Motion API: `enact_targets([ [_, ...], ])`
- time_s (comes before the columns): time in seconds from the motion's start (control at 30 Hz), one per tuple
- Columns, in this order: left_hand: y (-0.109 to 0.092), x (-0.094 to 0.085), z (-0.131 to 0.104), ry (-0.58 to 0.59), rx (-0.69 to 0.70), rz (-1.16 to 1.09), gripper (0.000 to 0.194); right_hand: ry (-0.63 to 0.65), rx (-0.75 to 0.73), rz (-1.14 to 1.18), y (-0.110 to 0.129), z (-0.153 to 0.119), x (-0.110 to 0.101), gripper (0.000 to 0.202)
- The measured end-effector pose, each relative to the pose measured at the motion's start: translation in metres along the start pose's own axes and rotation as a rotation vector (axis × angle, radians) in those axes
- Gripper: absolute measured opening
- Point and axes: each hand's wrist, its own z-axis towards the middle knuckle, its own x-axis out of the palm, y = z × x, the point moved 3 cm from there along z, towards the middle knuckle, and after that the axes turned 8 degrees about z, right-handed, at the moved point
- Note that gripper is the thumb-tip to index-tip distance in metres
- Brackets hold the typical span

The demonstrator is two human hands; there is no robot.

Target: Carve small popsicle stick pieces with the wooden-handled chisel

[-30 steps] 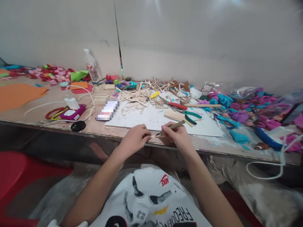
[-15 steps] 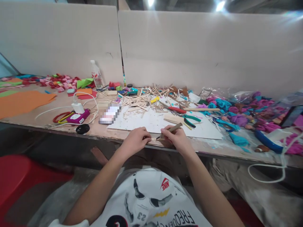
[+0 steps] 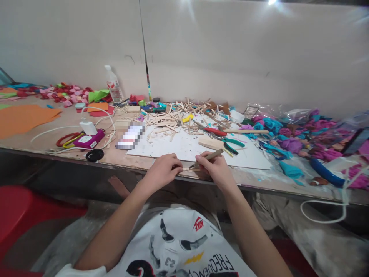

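My right hand (image 3: 215, 167) is closed around a carving knife (image 3: 215, 154) with a flat brown handle. The knife slants down to the left, its thin dark tip close to a small pale wooden stick (image 3: 187, 169) at the table's front edge. On the stick's left end, the curled fingers of my left hand (image 3: 165, 169) are pinched. Just beyond my right hand lie a wooden block (image 3: 210, 143) and green-handled pliers (image 3: 233, 144). Part of the stick is hidden by my fingers.
A white board (image 3: 161, 150) carries a heap of thin wooden sticks (image 3: 167, 121). To the left are a phone (image 3: 130, 135), a purple power strip (image 3: 89, 139) with cables, a black lid (image 3: 94, 155) and a bottle (image 3: 113, 84). Colourful crumpled material (image 3: 291, 144) covers the right side.
The camera view has tilted down slightly and shifted. Both hands keep nearly the same places at the table edge, still with the knife and the stick.
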Motion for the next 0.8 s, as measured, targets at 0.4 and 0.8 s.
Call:
enact_targets([
  [0.4,-0.002,-0.002,0.0,0.031,-0.025,-0.014,0.036,0.035,0.025,-0.097,-0.003,-0.004,0.002,0.045],
  [0.8,-0.002,0.002,-0.001,0.013,0.029,0.008,0.024,0.007,-0.021,-0.169,0.003,-0.012,0.008,0.042],
])
